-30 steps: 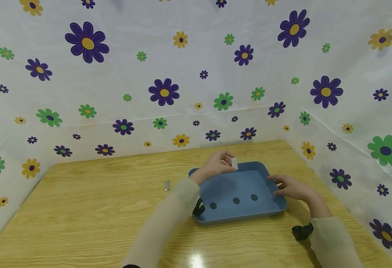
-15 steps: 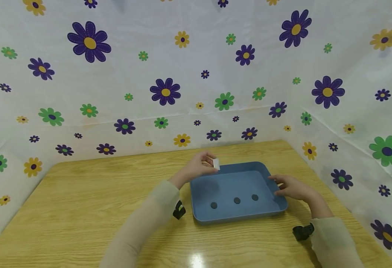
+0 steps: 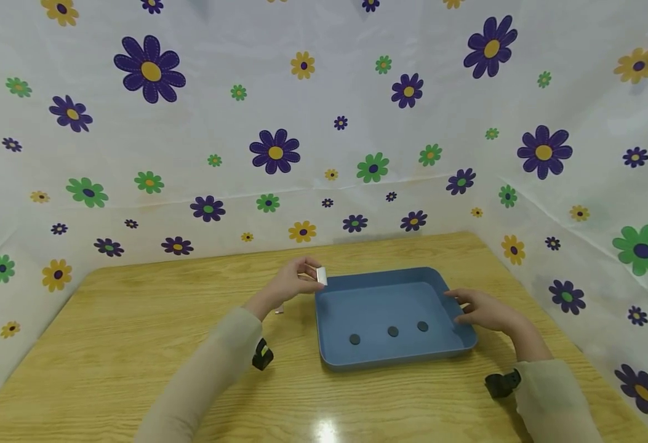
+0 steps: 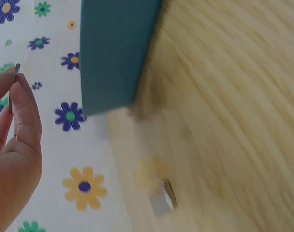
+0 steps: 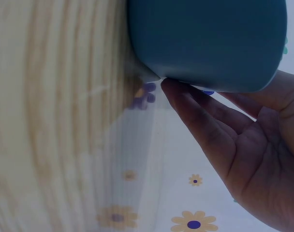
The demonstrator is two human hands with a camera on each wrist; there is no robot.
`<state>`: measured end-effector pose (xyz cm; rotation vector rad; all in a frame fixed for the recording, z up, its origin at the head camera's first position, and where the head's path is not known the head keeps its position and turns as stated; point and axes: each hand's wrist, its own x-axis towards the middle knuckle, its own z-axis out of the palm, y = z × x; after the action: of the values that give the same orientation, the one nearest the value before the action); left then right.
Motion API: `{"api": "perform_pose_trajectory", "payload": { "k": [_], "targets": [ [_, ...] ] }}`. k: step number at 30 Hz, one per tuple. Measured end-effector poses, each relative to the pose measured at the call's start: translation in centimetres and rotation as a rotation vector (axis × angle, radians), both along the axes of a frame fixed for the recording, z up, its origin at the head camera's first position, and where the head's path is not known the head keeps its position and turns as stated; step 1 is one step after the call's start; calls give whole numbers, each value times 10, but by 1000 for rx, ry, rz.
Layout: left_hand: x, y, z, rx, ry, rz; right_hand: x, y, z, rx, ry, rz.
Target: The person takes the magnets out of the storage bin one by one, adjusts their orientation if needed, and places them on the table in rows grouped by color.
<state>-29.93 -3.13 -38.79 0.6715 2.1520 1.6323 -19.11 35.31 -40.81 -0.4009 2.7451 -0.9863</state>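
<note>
L hand [image 3: 289, 282] has its grip clamped on a small white piece [image 3: 322, 277], thumb + fingertips, held up above rim height btw, clear of the tray in the L wrist cam. Piece's long axis is roughly upright, and it's by the back L corner of the blue tray [image 3: 390, 361]. There's a loose silvery piece [image 3: 279, 309] on the table [image 3: 108, 344], L of the tray, just nearer the person than the L grip & partly hidden by that wrist; L hand's def the closer one. R hand [image 3: 485, 311] grips the tray's R wall, fingers bent round it. 3 dark discs [image 3: 392, 331] lie inside, near half.
</note>
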Motion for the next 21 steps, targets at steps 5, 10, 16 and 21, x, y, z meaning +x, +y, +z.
{"api": "perform_pose_trajectory", "payload": {
  "k": [5,10,16,21],
  "targets": [
    [-11,-23,-19,-14,-12,26,-1,1,-1,8,-2,-2],
    [-11,-45,-25,-44,-10,77,0,-1,1,7,-4,0],
    [-13,-74,-32,-83,-24,118,0,-1,2,4,-5,1],
    [-13,-96,-38,-129,-26,144,1,-1,2,-3,-6,2]
  ]
}}
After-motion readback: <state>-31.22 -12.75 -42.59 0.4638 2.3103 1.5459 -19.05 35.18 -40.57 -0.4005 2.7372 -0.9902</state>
